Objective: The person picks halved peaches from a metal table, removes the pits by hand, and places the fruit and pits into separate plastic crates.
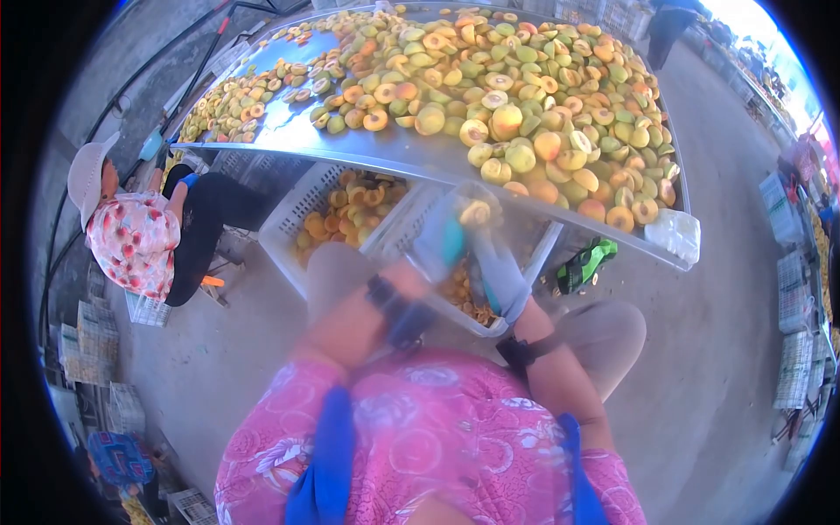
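Both my hands wear pale gloves with teal patches, close together over a white crate (549,247) below the metal table's front edge. My left hand (437,243) is smeared by motion, so its fingers do not show clearly. Beside it, my right hand (499,273) reaches up from the crate's near end. A yellow fruit half (475,213), apricot- or peach-like, is at the right hand's blurred fingertips, close to the left hand. Small orange-brown pieces (468,293) lie in the crate beneath. More halves (354,208) fill a second crate (284,210) on the left.
Many yellow-green fruit halves (525,96) are heaped on the metal table (341,144). A clear plastic container (674,234) sits at its right corner. A green-and-black item (586,265) lies on the floor. Another person (131,236) sits at left. Stacked crates (792,328) stand at right.
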`<state>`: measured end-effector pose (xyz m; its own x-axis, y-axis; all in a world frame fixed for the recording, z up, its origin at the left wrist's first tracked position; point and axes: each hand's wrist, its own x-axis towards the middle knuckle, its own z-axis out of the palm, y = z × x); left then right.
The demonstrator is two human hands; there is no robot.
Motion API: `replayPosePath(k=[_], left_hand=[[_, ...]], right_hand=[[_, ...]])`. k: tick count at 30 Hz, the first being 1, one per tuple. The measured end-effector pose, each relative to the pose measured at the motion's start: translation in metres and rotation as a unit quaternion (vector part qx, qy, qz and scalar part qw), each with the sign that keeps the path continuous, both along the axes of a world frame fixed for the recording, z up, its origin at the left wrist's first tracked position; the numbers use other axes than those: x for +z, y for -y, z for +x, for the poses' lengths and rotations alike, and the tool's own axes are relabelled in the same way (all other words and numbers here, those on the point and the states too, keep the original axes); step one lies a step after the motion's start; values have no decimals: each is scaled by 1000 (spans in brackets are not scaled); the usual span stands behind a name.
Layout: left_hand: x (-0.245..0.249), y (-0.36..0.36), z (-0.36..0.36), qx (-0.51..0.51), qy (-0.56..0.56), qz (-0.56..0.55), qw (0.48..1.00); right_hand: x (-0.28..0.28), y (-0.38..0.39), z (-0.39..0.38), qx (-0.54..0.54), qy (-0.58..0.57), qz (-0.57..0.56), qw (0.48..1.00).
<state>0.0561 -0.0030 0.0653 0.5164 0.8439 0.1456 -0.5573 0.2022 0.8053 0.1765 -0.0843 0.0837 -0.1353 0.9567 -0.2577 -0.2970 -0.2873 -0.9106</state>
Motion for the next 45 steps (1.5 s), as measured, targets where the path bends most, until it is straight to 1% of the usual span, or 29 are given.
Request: replayPosePath(k=[2, 4, 6, 8, 9, 11, 12, 14, 15, 17, 19, 20, 22, 24, 26, 27, 28, 30, 32, 33, 34, 35, 36, 37, 38, 39, 40, 41, 45], left_hand=[[1, 5, 4, 73, -29, -53, 995], [2, 5, 4, 72, -36, -69, 994], [-2, 4, 6, 71, -43, -85, 993], [-11, 6, 13, 239, -230, 64, 941], [-9, 5, 12, 239, -230, 64, 941], [1, 6, 8, 144, -145, 14, 979], [15, 12, 9, 144, -145, 14, 979], [40, 24, 8, 66, -53, -89, 992], [44, 23, 3, 67, -53, -90, 992], [50, 16, -9, -13, 2, -133, 991], [-53, -21, -7, 109, -14, -89, 990], [-104, -39, -6, 171, -29, -68, 983], [-29, -17, -11, 116, -161, 3, 980], [34, 7, -9, 52, -289, 83, 952], [52, 12, -9, 41, -386, 152, 909], [40, 8, -13, 41, -386, 151, 909], [17, 1, -18, 34, -383, 168, 908], [13, -1, -21, 26, -378, 183, 907], [18, 3, -23, 4, -341, 129, 931], [27, 6, -22, 6, -340, 129, 931], [37, 9, -21, -32, -235, 81, 968], [42, 11, -21, -69, -127, 32, 989], [20, 2, -26, -66, -126, 32, 989], [-19, -15, -32, -108, -52, 0, 993], [-22, -20, -34, -148, 22, -31, 988], [-27, -20, -36, -145, 22, -30, 989], [-33, -19, -37, -32, 45, -145, 988], [-28, -17, -36, 82, 68, -255, 961], [2, -28, -80, 169, 67, -182, 966]], right_hand=[[1, 2, 2, 10, -12, -6, 1000], [1, 3, 2, 39, -43, -49, 997], [2, 3, -2, 30, -32, -18, 999], [1, 4, -3, 21, -20, 12, 1000], [2, 3, -1, 31, -65, -20, 997], [4, 4, 3, 41, -109, -52, 992], [7, 6, 5, 71, -135, -57, 987], [7, 7, 10, 103, -161, -64, 980], [5, 5, 12, 121, -165, -74, 976], [-9, 2, 8, 138, -169, -84, 972], [-33, -3, -3, 66, -65, 75, 993], [-28, -2, 0, 66, -65, 73, 993], [-11, 3, 10, 133, -189, -94, 968], [-8, 5, 15, 159, -181, -98, 966], [-8, 6, 14, 184, -172, -97, 963], [-9, 9, 10, 178, -185, -102, 961], [-10, 10, 8, 171, -199, -107, 959], [-11, 8, 7, 198, -234, -111, 945], [-18, 5, 8, 225, -267, -116, 930], [-24, 1, 8, 277, -369, -143, 876], [-28, -1, 7, 324, -464, -169, 807], [-27, -2, 4, 327, -463, -170, 806], [-25, -2, 0, 325, -502, -166, 784], [-24, -2, -4, 323, -540, -160, 761], [-24, -3, -6, 326, -539, -161, 760], [-24, -4, -7, 317, -535, -151, 768], [-25, -4, -9, 307, -531, -141, 777], [-26, -3, -9, 310, -531, -143, 775], [-31, -1, -7, 272, -552, -154, 774]])
